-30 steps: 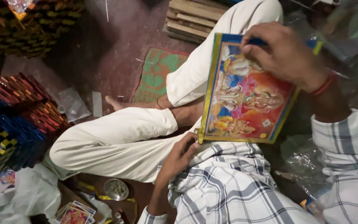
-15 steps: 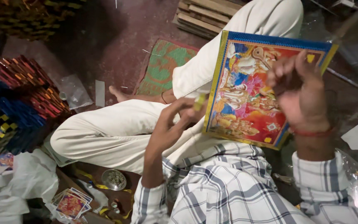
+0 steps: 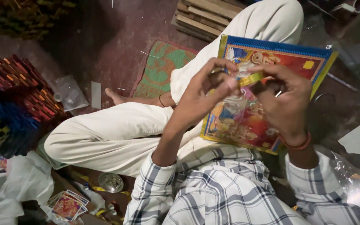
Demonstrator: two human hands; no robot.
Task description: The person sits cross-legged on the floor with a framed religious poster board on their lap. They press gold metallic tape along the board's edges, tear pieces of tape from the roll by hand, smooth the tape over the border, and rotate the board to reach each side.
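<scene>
1. A moment ago my right hand [image 3: 286, 104] held the picture board [image 3: 267, 93] up by its top edge. Now the board lies on my lap, and both hands have come together over it.
2. My left hand [image 3: 205, 93] pinches one end of a small yellow strip [image 3: 251, 78]. The fingers are curled shut on it.
3. My right hand is closed on the other end of the strip. I cannot tell what else it holds.
4. So the board rests by itself now, and I work on the little strip just above it.
5. Around me: a green mat [image 3: 159, 68] on the floor, wooden slats [image 3: 205, 16] past my knee, a stack of bright boxes [image 3: 17, 96] to the left, a small round tin [image 3: 110, 182] and a pile of picture cards [image 3: 66, 205] near my leg.
6. My hands hide the middle of the board.
</scene>
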